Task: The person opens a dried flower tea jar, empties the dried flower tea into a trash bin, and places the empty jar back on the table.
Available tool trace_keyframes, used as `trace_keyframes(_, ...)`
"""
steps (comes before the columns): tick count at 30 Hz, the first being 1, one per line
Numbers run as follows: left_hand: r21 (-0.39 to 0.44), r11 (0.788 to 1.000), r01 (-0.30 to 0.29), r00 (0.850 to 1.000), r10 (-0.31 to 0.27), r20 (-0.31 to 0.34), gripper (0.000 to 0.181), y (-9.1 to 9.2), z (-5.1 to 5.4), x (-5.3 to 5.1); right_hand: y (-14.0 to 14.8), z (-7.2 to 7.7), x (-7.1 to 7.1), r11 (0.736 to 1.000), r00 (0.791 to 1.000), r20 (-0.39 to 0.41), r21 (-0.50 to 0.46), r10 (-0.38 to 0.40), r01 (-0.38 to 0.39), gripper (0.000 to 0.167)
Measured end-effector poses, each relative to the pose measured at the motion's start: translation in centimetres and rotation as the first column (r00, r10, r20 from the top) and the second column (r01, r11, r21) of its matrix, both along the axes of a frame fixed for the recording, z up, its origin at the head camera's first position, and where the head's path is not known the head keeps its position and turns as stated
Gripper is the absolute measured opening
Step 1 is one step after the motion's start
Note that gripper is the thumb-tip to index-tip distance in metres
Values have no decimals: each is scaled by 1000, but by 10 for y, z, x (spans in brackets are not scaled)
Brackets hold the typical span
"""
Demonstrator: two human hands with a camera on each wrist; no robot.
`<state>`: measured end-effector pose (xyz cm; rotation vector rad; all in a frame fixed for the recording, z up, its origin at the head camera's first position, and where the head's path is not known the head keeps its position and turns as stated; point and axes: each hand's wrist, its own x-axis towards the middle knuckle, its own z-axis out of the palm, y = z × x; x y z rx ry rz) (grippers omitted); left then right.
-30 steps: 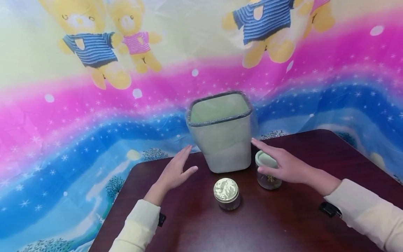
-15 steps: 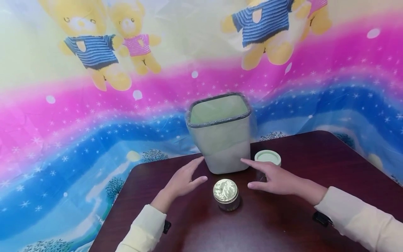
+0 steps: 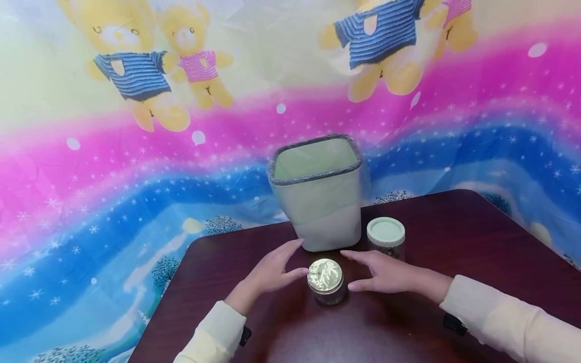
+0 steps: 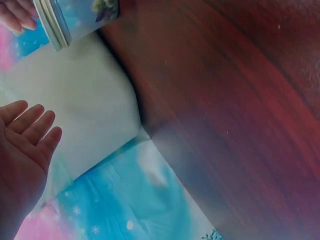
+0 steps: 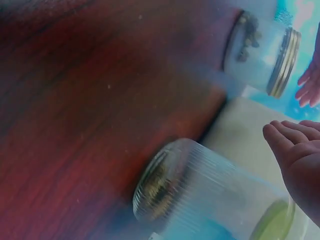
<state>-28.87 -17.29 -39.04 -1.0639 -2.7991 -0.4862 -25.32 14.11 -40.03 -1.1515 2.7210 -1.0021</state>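
A small clear jar with a shiny gold lid [image 3: 325, 276] stands upright on the table, between the two hands. In the right wrist view some dark bits lie at the bottom of this jar [image 5: 255, 55]. My left hand [image 3: 274, 269] hovers at its left, fingers extended, the thumb tip close to the lid; contact cannot be made out. On the other side my right hand [image 3: 386, 272] holds its fingers loosely straight, a small gap from the jar. Behind the right hand is a ribbed clear jar with a pale green lid [image 3: 386, 231], its lower part hidden in the head view.
A pale bin [image 3: 324, 206] with a dark grey rim and a plastic liner stands behind the jars, near the table's far edge. The dark red-brown table [image 3: 445, 242] has a glossy top. A printed bear cloth [image 3: 254, 131] hangs behind.
Both hands have come inward and nearer, closing on the gold-lidded jar from either side. The right hand has moved off from in front of the green lid. The jars and bin have stayed put.
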Motion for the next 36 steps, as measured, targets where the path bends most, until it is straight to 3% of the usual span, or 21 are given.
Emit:
trace_keyframes(7, -19, 999, 30, 1000, -29, 5, 76, 8, -5, 3, -4, -10, -4, 999, 993, 117, -41, 18, -14, 80)
trace_keyframes(14, -11, 996, 85, 996, -85, 4, 83, 15, -10, 4, -12, -20, -8, 982, 962, 261, -185, 76, -27, 83)
trace_keyframes(23, 13, 992, 128, 991, -128, 40, 97, 26, -20, 3, -22, -32, -11, 965, 935, 348, -260, 70, 25, 86)
trace_keyframes(36, -17, 993, 118, 992, -117, 50, 93, 38, -25, 1, -36, -50, -16, 930, 917, 377, -368, 128, 22, 80)
